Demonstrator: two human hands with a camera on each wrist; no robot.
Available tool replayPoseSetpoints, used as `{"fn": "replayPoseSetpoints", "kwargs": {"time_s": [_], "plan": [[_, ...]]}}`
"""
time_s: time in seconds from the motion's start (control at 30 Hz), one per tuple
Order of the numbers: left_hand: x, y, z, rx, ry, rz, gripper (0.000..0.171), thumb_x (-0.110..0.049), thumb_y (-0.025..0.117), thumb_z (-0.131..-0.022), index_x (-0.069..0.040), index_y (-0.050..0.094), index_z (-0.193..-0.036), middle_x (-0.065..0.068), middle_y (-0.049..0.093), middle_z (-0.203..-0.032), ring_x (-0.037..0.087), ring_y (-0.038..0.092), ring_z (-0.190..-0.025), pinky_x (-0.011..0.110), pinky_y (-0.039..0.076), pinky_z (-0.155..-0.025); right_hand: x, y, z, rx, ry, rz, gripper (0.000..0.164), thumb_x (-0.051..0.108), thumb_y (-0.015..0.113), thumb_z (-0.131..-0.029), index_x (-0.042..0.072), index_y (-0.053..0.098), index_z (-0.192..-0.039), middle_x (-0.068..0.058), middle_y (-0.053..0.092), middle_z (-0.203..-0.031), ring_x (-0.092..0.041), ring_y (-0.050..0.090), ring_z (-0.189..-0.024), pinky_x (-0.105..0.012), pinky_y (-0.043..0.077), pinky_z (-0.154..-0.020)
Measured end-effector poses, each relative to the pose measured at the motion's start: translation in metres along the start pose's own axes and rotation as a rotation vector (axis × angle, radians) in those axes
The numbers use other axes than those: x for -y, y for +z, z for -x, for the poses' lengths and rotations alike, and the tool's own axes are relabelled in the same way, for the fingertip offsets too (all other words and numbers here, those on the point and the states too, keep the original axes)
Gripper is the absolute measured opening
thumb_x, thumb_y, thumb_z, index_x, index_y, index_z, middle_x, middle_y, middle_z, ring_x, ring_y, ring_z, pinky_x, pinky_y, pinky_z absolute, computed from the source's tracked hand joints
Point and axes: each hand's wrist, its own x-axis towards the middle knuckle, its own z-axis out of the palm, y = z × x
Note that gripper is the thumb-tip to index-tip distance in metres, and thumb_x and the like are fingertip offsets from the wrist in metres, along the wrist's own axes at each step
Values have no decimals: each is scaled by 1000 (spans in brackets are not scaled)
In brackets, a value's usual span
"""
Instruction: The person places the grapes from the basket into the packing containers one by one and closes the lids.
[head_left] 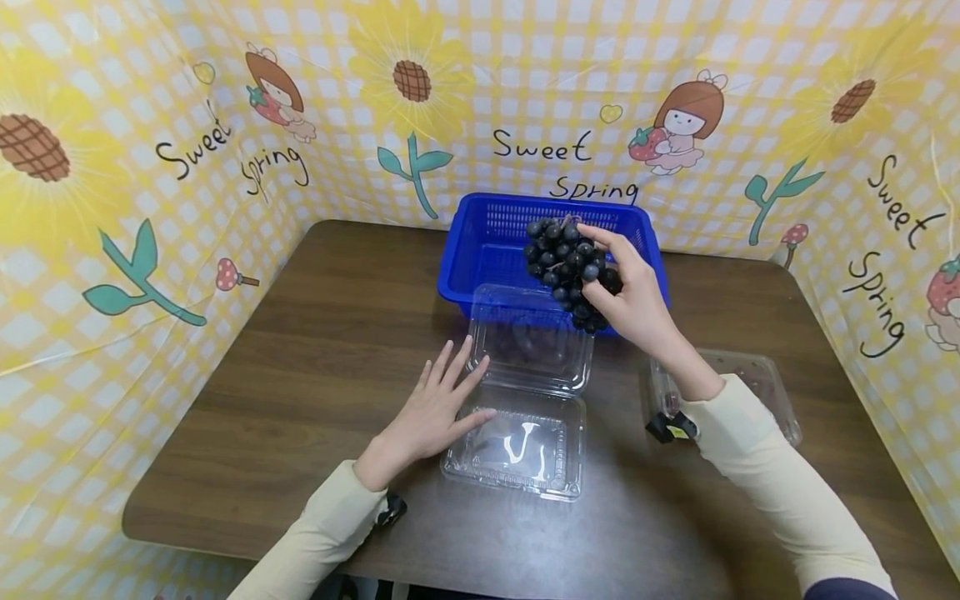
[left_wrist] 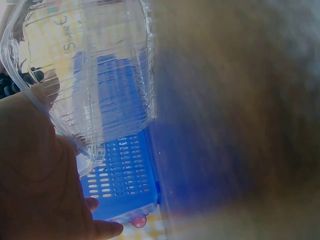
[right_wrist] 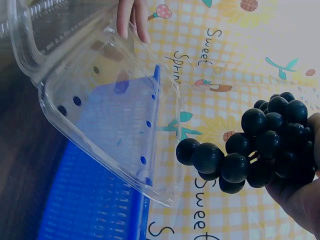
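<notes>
A bunch of dark grapes (head_left: 564,265) hangs from my right hand (head_left: 633,300), pinched between thumb and fingers over the front of the blue basket (head_left: 459,265). In the right wrist view the grapes (right_wrist: 267,145) fill the right side. A clear plastic clamshell box (head_left: 517,446) lies unfolded on the table, its lid (head_left: 532,354) tilted up against the basket. My left hand (head_left: 431,412) is at the box's left side with fingers spread, fingertips right at the lid's edge and thumb over the base. In the left wrist view the clear plastic (left_wrist: 115,100) stands beside the palm.
Another clear box (head_left: 757,387), with some dark fruit inside, is on the right of the table, partly hidden beneath my right forearm. The brown wooden table (head_left: 300,350) is enclosed by a yellow checked curtain (head_left: 525,83) at the back and sides.
</notes>
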Motion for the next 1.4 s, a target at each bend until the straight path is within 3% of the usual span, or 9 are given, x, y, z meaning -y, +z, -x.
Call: {"fn": "replayPoseSetpoints", "kwargs": {"time_s": [0.13, 0.27, 0.43, 0.6, 0.77, 1.03, 1.2, 1.4], "plan": [[-1, -1, -2, -6, -7, -2, 73, -62, 37, -91, -24, 16, -149, 1, -9, -157, 30, -4, -143, 60, 14, -109, -1, 3, 5, 7, -34, 1, 56, -11, 52, -78, 0, 46, -132, -20, 50, -130, -33, 48, -111, -33, 36, -73], [-1, -2, -3, -13, -10, -6, 72, -61, 38, -91, -23, 17, -149, 1, -9, -157, 30, -2, -143, 60, 14, -109, -16, 8, 10, 18, -51, 2, 59, -9, 54, -77, 6, 46, -134, -12, 51, -132, -28, 49, -111, -38, 41, -81], [-1, -2, -6, -9, -15, -13, 74, -61, 38, -91, -23, 15, -150, 1, -9, -157, 30, -2, -143, 59, 13, -110, -28, 14, 16, 40, -46, -17, 64, -6, 56, -77, 16, 46, -136, -4, 51, -131, -19, 49, -113, -33, 42, -81], [-1, -3, -7, 0, -16, -12, 74, -61, 38, -91, -22, 15, -150, -1, -10, -157, 26, -7, -143, 58, 12, -110, -12, 15, 22, 52, -39, -23, 62, -8, 55, -75, 11, 47, -134, -9, 55, -122, -17, 50, -106, -29, 42, -78], [-1, -4, -8, -2, -17, -4, 75, -61, 38, -91, -22, 14, -150, 0, -8, -157, 25, -7, -143, 59, 13, -110, -25, 20, 29, 75, -34, -30, 65, -6, 56, -76, 18, 47, -135, -4, 55, -119, -15, 49, -107, -30, 43, -78], [0, -2, -7, 0, -16, 5, 77, -62, 37, -90, -21, 13, -150, 1, -5, -157, 25, -7, -143, 59, 12, -110, -24, 27, 42, 117, -25, -36, 63, -10, 57, -75, 10, 47, -134, -9, 56, -111, -15, 51, -94, -25, 42, -71], [-1, -1, -6, 11, -24, 24, 78, -63, 37, -90, -22, 9, -150, -1, -7, -157, 24, -7, -143, 59, 12, -110, -3, 25, 47, 137, -35, -45, 59, -13, 55, -74, 1, 47, -130, -13, 56, -111, -15, 47, -91, -23, 38, -72], [-1, 1, -2, 25, -37, 21, 79, -63, 36, -90, -23, 4, -150, -2, -10, -157, 22, -9, -143, 59, 12, -110, 6, 25, 51, 157, -30, -65, 57, -12, 55, -74, 1, 48, -129, -15, 55, -115, -16, 50, -91, -25, 43, -72]]}}
